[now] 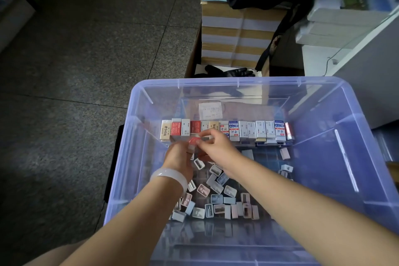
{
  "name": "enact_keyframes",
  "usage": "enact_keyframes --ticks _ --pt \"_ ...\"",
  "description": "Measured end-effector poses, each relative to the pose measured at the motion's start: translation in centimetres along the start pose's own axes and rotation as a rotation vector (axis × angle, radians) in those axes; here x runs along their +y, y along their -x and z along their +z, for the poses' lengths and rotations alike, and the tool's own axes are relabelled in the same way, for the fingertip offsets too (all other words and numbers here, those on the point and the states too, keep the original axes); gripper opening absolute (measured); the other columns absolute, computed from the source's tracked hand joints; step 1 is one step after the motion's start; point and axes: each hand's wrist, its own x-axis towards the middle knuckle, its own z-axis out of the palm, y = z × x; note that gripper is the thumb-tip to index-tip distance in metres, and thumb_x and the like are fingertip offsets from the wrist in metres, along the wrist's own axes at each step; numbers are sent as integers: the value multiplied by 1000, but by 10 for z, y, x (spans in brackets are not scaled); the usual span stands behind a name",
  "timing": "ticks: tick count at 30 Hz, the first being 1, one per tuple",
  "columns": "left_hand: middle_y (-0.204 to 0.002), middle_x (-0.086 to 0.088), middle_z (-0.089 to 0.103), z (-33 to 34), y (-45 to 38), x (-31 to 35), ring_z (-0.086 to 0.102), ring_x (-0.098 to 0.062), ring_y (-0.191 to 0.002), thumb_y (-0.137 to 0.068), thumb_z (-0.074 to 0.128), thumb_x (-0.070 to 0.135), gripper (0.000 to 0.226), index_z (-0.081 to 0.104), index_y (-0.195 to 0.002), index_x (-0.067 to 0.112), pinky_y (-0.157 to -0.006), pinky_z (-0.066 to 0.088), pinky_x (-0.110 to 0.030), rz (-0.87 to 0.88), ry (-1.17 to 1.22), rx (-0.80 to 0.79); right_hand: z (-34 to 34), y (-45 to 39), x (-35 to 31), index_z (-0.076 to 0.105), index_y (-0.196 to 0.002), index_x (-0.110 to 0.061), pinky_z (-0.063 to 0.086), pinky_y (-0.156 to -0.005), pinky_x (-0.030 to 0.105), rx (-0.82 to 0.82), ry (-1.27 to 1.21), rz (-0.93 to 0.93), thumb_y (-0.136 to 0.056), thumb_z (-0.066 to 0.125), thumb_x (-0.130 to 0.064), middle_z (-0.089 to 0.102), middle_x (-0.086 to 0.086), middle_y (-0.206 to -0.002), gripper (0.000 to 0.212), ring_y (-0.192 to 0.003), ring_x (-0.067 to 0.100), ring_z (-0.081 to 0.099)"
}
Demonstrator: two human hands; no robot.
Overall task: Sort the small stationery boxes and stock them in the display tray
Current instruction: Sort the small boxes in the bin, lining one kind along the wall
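1. Where the two hands meet inside the clear plastic bin [345,101], a small red box [193,141] sits between their fingertips: the right hand [218,147] pinches its right end with curled thumb and forefinger, and the left hand [179,157] holds it from the left and below, fingers bent round it.
2. Just behind the grip, a row of upright boxes [248,130] lines the far side of the bin floor, cream and red ones to the left, white and blue ones to the right; the red box hangs just in front of the row's left half.
3. Below the wrists, a loose heap of small pastel items [216,198] lies on the bin floor, a few strays nearer the right wall.
4. A white bangle [170,176] circles the left wrist.
5. Beyond the bin, a black glove [231,71] lies before stacked paper reams [235,34] on the speckled floor [75,49].
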Motion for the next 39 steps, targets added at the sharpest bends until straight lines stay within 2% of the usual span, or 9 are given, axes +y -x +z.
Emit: enact_keyframes --ticks 4,8,14,18,21,27,31,36,39 --pt "-75 -9 59 2 4 2 57 -16 -63 -97 33 2 24 52 -83 8 -40 42 -19 -9 -86 -148 -9 3 0 59 -95 -19 56 -82 36 2 -175 57 -90 58 -9 66 9 -98 11 -88 23 67" --pt "-110 -5 67 5 -3 1 62 -12 -96 -102 37 18 25 56 -115 10 -66 48 -25 -30 -174 -169 -16 -6 -6 57 -95 -24 54 -63 22 142 -161 -24 -91 57 -10 63 2 -96 14 -78 15 63" --pt "-91 -9 56 -3 -4 -8 61 -21 -71 -96 42 15 12 54 -96 11 -81 53 -37 -223 -308 -128 5 -23 -11 55 -103 -17 48 -75 27 370 -74 -49 -89 59 -12 61 0 -100 15 -89 17 59" --pt "-70 -8 60 -12 -4 -10 61 -19 -54 -96 37 5 17 50 -86 10 -50 51 -28 -225 -308 -64 6 -15 -7 58 -121 -14 40 -77 20 350 22 -112 -93 52 -9 60 0 -119 30 -101 12 53" --pt "-83 -9 56 -12 -1 -5 61 -20 -57 -99 36 13 15 49 -92 11 -37 47 -23 -212 -301 -25 5 -13 -3 52 -131 -17 45 -95 28 222 -17 -104 -95 46 -10 57 2 -128 37 -114 17 55" --pt "-100 -8 57 -14 -10 3 56 -21 -81 -100 38 17 17 51 -108 10 -81 46 -37 -22 -512 20 -8 -2 -13 38 -140 -18 42 -101 32 36 -35 -107 -99 39 -11 50 1 -129 42 -116 16 50" --pt "-85 -3 54 -12 -17 12 53 -15 -66 -99 38 12 21 50 -116 10 -54 42 -24 113 -671 2 -45 9 -9 49 -129 -11 50 -91 28 -49 107 -85 -98 40 -8 56 9 -125 32 -106 19 59" --pt "-75 -7 59 -14 -30 20 52 -19 -62 -96 47 14 25 60 -110 -2 -55 40 -26 178 -927 69 -94 25 10 52 -128 -12 50 -91 30 -292 637 -3 -98 41 -14 59 7 -121 31 -103 17 60" --pt "-101 -18 66 -15 -39 21 63 -33 -92 -94 47 11 28 63 -111 -4 -79 52 -38 292 -1170 111 -107 29 17 51 -130 -14 40 -96 27 -399 1036 -4 -97 47 -22 55 3 -130 35 -112 17 54"
